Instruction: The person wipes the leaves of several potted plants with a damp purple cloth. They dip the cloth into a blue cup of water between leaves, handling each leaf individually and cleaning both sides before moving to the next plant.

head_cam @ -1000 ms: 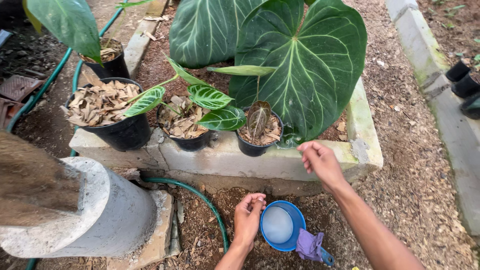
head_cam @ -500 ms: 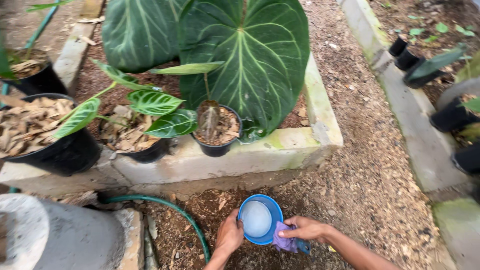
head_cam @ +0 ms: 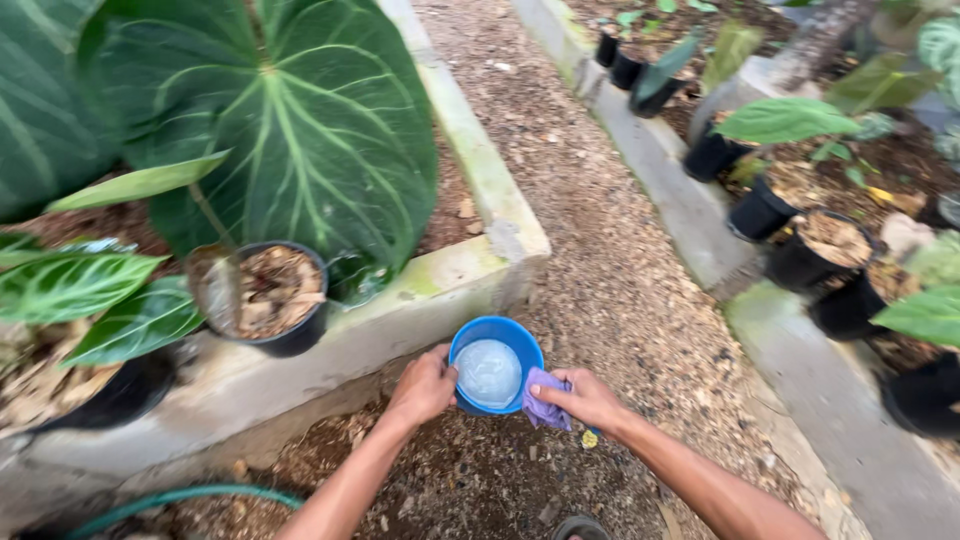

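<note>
Left hand [head_cam: 425, 385] clasped on blue bowl [head_cam: 495, 335] rim, right hand [head_cam: 585, 398] pinching purple cloth [head_cam: 543, 408] beside it.

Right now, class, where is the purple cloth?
In the head view the purple cloth sits low, just right of centre, in the right hand, against the right side of the blue bowl.

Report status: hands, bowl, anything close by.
Left hand grips blue bowl at its rim. Right hand holds purple cloth against the bowl's side. Bowl holds pale cloudy liquid. Black pot on concrete curb alongside, not touching.
</note>
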